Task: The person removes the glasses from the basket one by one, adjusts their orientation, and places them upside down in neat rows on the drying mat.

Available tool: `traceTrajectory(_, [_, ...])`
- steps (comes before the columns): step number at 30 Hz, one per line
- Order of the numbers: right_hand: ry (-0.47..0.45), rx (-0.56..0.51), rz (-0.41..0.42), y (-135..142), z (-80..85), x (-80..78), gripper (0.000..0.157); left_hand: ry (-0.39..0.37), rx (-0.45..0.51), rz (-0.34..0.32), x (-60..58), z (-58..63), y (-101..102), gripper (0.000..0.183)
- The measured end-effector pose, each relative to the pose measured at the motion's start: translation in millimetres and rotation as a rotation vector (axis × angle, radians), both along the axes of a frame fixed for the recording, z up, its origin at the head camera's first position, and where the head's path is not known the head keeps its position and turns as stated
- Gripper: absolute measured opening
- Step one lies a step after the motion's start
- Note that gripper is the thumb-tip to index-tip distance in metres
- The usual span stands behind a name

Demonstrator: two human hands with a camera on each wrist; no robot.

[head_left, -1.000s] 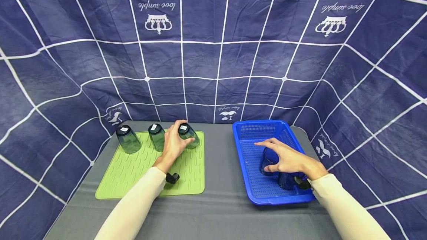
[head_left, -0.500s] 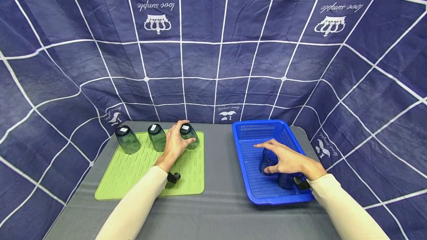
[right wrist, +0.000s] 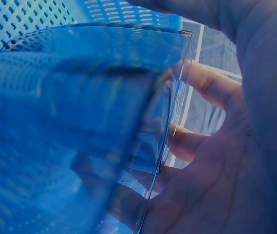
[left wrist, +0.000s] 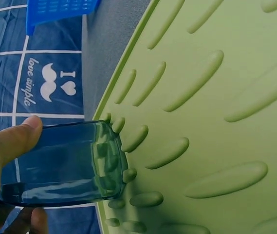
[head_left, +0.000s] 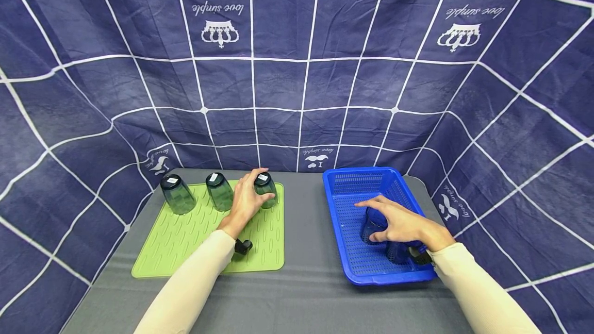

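Three upside-down drinking glasses stand along the back of a green drying mat (head_left: 185,241). My left hand (head_left: 243,197) holds the rightmost glass (head_left: 265,189), thumb on one side and fingers on the other. In the left wrist view, this glass (left wrist: 70,163) has its rim at the mat's ribs. Left of that hand are the middle glass (head_left: 219,192) and the left glass (head_left: 178,195). Over the blue basket (head_left: 345,267), my right hand (head_left: 399,220) spreads thumb and index finger about a blue-looking glass (head_left: 371,227); in the right wrist view, its fingers (right wrist: 211,85) lie at the rim.
Another glass (head_left: 396,252) lies in the basket under the right wrist. A grey cloth (head_left: 306,251) covers the table. Blue checked curtain (head_left: 287,81) rises behind the table and on both sides.
My left hand has shifted slightly right with the rightmost glass, which now stands more upright. My right hand stays nearly still over the basket.
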State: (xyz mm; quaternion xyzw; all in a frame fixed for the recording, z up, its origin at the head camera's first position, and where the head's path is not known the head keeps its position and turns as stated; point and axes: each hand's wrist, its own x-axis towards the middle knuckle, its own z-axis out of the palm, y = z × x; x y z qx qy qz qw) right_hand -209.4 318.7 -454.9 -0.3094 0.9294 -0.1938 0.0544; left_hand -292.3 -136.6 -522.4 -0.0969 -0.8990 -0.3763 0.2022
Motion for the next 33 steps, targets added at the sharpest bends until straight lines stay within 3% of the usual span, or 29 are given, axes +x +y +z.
traceTrajectory(12, [0.015, 0.008, -0.026, 1, -1.0, -0.6, 0.082, 0.023, -0.044, -0.027, -1.8, -1.5, 1, 0.089])
traceTrajectory(13, [0.016, 0.007, -0.028, 1, -1.1, -0.7, 0.082, 0.045, -0.044, -0.036, -8.0, -9.5, -1, 0.091])
traceTrajectory(16, [0.022, 0.005, -0.031, 1, -1.4, -1.3, 0.080, 0.051, -0.041, -0.050, -9.0, -9.4, 0, 0.091])
traceTrajectory(19, [0.030, 0.003, -0.027, 2, -1.3, -2.2, 0.079, 0.112, -0.031, -0.056, -16.3, -20.6, -3, 0.092])
traceTrajectory(20, [0.031, 0.003, -0.025, 2, -1.1, -2.5, 0.079, 0.115, -0.025, -0.055, -14.3, -18.7, -2, 0.092])
traceTrajectory(24, [0.022, -0.003, -0.019, 2, -0.5, -3.2, 0.078, 0.178, -0.026, -0.053, -34.1, -47.8, -10, 0.096])
traceTrajectory(28, [0.013, -0.012, -0.020, 3, -0.1, -2.8, 0.078, 0.193, -0.045, -0.052, -48.5, -66.0, -16, 0.100])
traceTrajectory(32, [0.016, -0.010, -0.019, 2, 0.0, -2.4, 0.078, 0.196, -0.035, -0.055, -48.7, -67.1, -16, 0.101])
traceTrajectory(33, [0.018, -0.010, -0.017, 2, -0.1, -2.5, 0.078, 0.201, -0.033, -0.061, -43.2, -60.9, -15, 0.100])
